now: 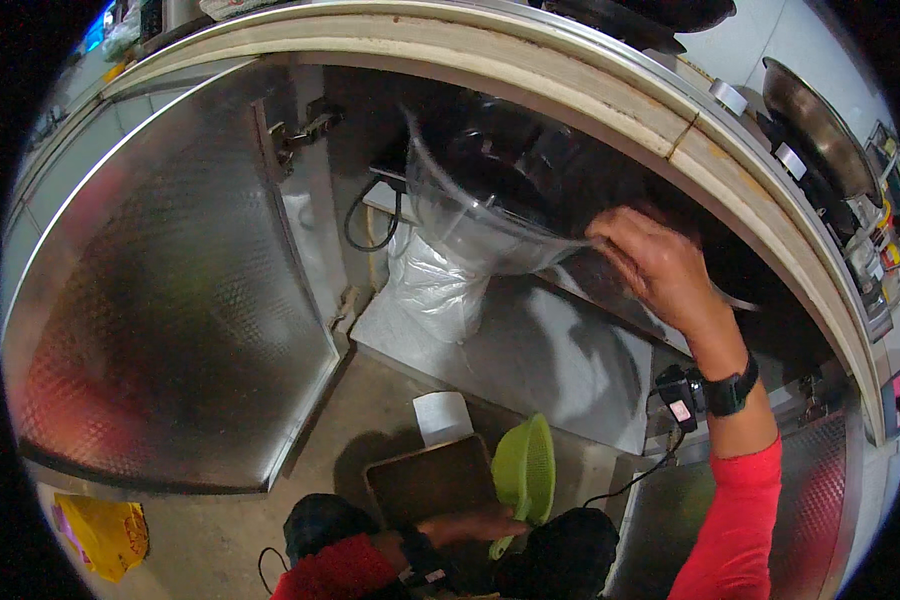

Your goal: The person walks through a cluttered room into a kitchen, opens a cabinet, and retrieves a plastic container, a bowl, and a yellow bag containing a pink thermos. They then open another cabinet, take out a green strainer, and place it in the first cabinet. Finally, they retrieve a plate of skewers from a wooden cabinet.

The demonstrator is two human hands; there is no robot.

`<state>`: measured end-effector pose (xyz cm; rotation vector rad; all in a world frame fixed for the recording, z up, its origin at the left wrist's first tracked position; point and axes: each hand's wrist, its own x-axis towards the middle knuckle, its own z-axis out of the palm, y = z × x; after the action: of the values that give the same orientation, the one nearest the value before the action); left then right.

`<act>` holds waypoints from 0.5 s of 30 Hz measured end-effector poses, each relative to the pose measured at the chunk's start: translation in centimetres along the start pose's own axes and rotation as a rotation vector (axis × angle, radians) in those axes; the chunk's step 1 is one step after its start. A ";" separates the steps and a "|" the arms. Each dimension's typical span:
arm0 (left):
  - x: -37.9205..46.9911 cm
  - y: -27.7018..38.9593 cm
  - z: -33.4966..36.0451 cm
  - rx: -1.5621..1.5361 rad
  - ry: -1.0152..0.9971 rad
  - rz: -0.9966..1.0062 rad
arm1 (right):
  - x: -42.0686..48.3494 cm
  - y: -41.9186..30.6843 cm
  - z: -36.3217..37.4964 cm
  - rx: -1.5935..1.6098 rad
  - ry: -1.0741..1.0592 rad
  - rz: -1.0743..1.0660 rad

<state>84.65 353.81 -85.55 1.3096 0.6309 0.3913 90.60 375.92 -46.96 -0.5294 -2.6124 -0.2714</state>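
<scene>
My right hand point(652, 262) reaches into a low cabinet and pinches the rim of a large clear plastic bowl point(480, 232). The bowl is tilted, its mouth towards the dark back of the cabinet. Below and behind it is a bundle in thin clear plastic wrap point(439, 289), resting on the cabinet floor. Low in the view, between my knees, my left hand point(469, 527) has its fingers across the handle of a green plastic colander point(531, 465). The colander stands on its side. A brown rectangular tray point(431, 484) lies against that hand; its underlying support is hidden.
An open textured cabinet door point(172, 300) stands at left, another door point(735, 510) at lower right. The countertop edge point(540, 60) arches overhead. A white container point(442, 418) is beyond the tray. A yellow bag point(109, 534) lies on the floor. Black cable point(641, 480) hangs at right.
</scene>
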 end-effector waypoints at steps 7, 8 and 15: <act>-4.1 5.1 -0.5 -0.343 0.098 -0.033 | 0.8 2.9 1.0 -0.225 0.031 0.071; -4.1 5.2 -0.5 -0.348 0.096 -0.022 | 1.0 3.4 1.1 -0.343 0.079 0.006; -3.0 4.1 -0.7 -0.100 -0.004 -0.065 | 2.5 5.7 2.4 -0.435 0.142 0.075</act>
<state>82.23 353.45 -80.99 1.1917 0.6413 0.3629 89.96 382.58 -47.31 -0.7206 -2.3909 -0.8308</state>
